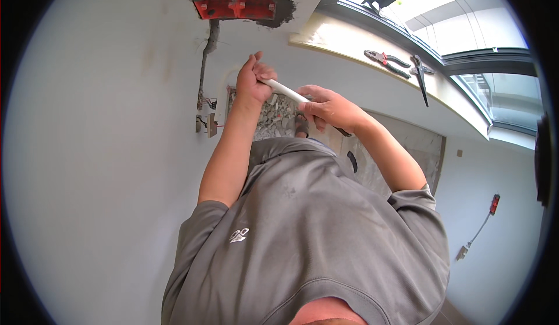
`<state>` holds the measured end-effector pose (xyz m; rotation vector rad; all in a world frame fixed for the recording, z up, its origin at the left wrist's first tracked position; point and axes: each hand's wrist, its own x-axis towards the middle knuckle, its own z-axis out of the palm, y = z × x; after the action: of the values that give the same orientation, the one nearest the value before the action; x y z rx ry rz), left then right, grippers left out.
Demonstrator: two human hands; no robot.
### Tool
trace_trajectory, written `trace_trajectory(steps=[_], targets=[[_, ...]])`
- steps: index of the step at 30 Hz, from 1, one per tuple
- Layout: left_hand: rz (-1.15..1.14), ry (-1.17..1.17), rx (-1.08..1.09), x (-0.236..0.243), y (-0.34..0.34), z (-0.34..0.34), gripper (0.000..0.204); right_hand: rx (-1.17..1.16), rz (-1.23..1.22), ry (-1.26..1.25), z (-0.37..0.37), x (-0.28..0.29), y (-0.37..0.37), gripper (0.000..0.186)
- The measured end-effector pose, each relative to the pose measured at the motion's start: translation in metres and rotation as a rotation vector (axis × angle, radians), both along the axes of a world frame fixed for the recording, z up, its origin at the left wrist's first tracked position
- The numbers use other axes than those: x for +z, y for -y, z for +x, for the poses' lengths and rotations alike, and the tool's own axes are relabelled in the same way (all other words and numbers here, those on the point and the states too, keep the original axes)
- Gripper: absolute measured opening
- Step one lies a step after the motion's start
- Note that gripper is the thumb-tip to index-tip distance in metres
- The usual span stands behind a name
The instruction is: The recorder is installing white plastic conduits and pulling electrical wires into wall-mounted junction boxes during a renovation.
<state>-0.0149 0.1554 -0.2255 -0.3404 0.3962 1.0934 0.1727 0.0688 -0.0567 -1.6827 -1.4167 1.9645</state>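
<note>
Slantwise, white tube (285,90) from left fingers (265,70) to right fingers (315,91).

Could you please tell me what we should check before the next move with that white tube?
1. Left hand closed around the left end of the white tube: ok.
2. Right hand closed at the tube's other end: ok.
3. Dark object jutting out by the right hand identified: cannot tell, mostly hidden.
4. Combination pliers set down on the windowsill, out of both hands: ok.
5. Floor underfoot free of debris: not ok, rubble lies near a foot.
6. Wiring inside the red double wall box safe: cannot tell.
</note>
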Motion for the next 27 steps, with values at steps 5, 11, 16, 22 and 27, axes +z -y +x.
trace_trajectory(steps=[5,11,16,22,27], targets=[[0.03,-0.046,0.081,-0.025,-0.007,-0.019,0.041,0.103,0.28,0.133,-0.011,0.004,-0.009,0.037],[-0.099,-0.382,0.183,-0.025,0.024,-0.041,0.042,0.114,0.377,0.146,-0.039,-0.031,-0.054,0.037],[-0.288,-0.38,0.18,-0.111,0.066,-0.059,0.041,-0.012,0.156,0.04,-0.067,-0.028,-0.099,0.039],[-0.34,-1.16,0.293,-0.144,0.07,-0.061,0.028,-0.049,0.007,-0.072,-0.07,0.004,-0.127,0.041],[-0.423,-1.875,0.4,-0.187,0.056,-0.069,0.029,-0.102,-0.023,-0.058,-0.085,0.012,-0.139,0.038]])
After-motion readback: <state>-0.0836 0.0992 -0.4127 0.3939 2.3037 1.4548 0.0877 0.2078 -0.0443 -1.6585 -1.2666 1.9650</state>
